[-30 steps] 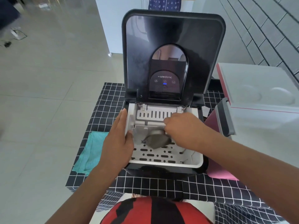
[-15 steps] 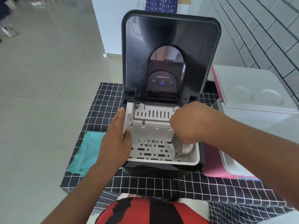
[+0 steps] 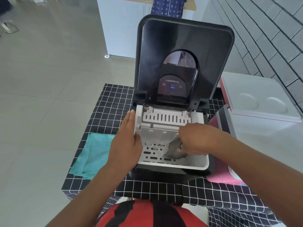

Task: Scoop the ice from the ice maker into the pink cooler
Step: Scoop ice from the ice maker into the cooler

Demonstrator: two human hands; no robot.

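The black ice maker (image 3: 183, 46) stands on the checked table with its lid raised. Its white slotted basket (image 3: 155, 154) lies open below. My left hand (image 3: 126, 143) rests flat on the maker's left rim, fingers straight. Inside the basket's right half, my right hand (image 3: 195, 140) is closed on a grey translucent scoop (image 3: 176, 150). I cannot make out ice in the scoop. The pink cooler (image 3: 219, 176) sits to the right of the maker, its white lid (image 3: 255, 97) swung open behind it; my right forearm covers most of its opening.
A teal cloth (image 3: 91, 153) lies on the black-and-white checked tablecloth (image 3: 114, 99) left of the maker. A grey tiled wall rises at the right. Pale floor tiles and a white cabinet (image 3: 123, 27) lie beyond the table.
My right hand drew toward the basket's right side, hiding the scoop, then dipped back in; the scoop now shows low in the right half. My left hand stays on the rim.
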